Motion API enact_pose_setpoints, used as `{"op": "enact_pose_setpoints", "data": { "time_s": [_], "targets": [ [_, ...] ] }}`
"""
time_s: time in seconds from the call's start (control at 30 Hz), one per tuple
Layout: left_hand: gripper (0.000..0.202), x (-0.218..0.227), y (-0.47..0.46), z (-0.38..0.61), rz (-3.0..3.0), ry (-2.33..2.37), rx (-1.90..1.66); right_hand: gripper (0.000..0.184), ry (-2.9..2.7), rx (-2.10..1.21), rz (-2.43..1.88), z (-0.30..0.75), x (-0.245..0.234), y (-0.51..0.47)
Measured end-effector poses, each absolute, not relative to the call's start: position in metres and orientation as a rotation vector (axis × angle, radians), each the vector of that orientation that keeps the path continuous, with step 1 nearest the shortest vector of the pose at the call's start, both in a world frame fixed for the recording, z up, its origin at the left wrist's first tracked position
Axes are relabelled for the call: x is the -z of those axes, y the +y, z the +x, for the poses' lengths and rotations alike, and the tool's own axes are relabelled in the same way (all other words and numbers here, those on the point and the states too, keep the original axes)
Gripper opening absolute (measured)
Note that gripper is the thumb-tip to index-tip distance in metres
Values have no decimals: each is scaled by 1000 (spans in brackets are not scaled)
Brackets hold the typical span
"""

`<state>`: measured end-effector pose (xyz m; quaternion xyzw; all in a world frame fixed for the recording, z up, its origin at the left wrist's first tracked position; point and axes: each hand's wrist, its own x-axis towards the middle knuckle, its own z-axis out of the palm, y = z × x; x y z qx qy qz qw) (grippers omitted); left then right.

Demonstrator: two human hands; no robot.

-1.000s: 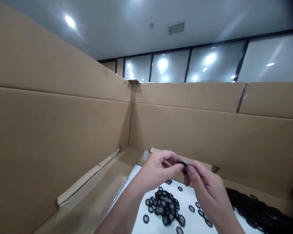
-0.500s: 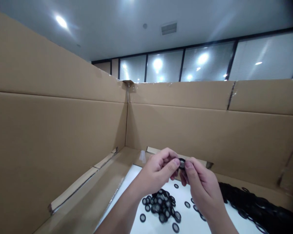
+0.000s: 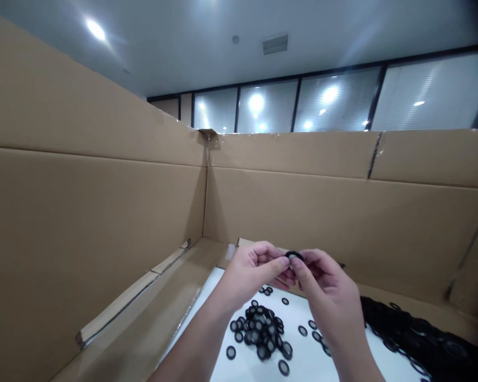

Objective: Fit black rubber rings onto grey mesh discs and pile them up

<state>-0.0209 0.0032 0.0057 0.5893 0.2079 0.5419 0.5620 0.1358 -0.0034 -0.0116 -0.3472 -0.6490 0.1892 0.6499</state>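
Between my two hands is a small black ring with a pale grey centre (image 3: pixel 293 257). My left hand (image 3: pixel 258 268) pinches its left side between thumb and fingers. From the other side, my right hand (image 3: pixel 322 278) grips it, the thumb pressed on its lower edge. Below my hands, a pile of similar black discs with grey centres (image 3: pixel 258 329) lies on a white board (image 3: pixel 223 366). A few loose discs (image 3: pixel 302 331) are scattered to the right of the pile, partly hidden by my right hand.
A large heap of thin black rings (image 3: pixel 422 339) fills the right side. Tall cardboard walls (image 3: pixel 302 207) enclose the board at the back and left. A folded cardboard strip (image 3: pixel 135 292) runs along the left wall's base.
The ring has tilted from facing me to lying flatter, and my right thumb has moved onto its lower edge. Both hands have shifted slightly, uncovering small discs behind the pile.
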Motion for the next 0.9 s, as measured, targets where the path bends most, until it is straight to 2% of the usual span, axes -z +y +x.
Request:
{"op": "enact_pose_setpoints", "data": {
  "time_s": [0.23,0.9],
  "targets": [
    [25,-6,1,-27,1517,521,-1320,23,-1518,-537,-768,137,11,-4],
    [35,-11,2,-30,1558,645,-1267,27,-1573,-801,-736,141,14,2]
  ]
}}
